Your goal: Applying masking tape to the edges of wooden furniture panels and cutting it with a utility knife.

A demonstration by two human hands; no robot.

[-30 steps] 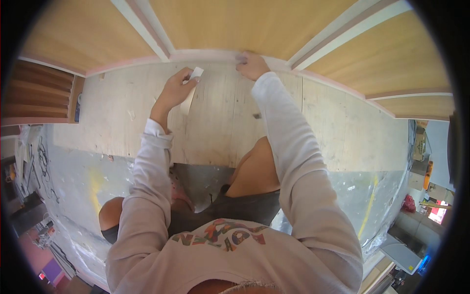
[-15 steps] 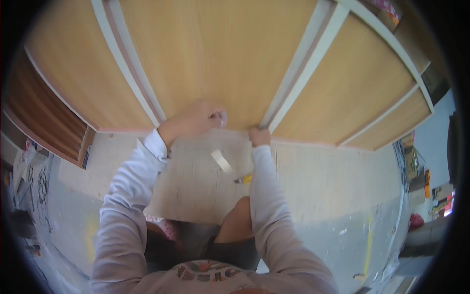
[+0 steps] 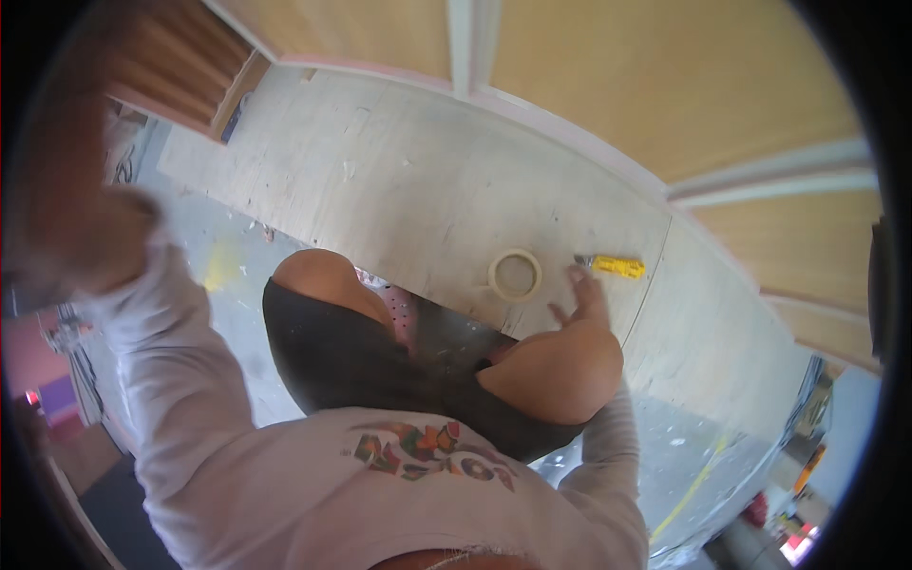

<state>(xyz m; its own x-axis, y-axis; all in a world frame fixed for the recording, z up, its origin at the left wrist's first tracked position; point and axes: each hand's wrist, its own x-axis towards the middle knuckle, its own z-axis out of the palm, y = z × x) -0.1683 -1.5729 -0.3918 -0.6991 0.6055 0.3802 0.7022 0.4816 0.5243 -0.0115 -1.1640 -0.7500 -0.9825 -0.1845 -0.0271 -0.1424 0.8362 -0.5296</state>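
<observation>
My right hand (image 3: 586, 299) is low over the pale board (image 3: 408, 180), its thumb and fingers apart and nothing in them. My right knee hides part of that hand. Just beyond its fingertips lies a yellow utility knife (image 3: 619, 266); whether they touch it I cannot tell. To the left of the hand a roll of cream masking tape (image 3: 493, 275) rests flat on the board. My left hand (image 3: 90, 233) is raised far out at the left, smeared by motion, so its fingers and anything in them cannot be made out.
Wood-faced panels (image 3: 665, 85) with white strips stand along the far side of the board. A brown slatted wooden piece (image 3: 180, 57) is at the upper left. Plastic sheeting (image 3: 689, 475) covers the grey floor, and assorted items lie at the lower right.
My view has turned to the left. The left hand has swung from the panel out to the far left; the right hand has left the panel's foot and come down beside the knife.
</observation>
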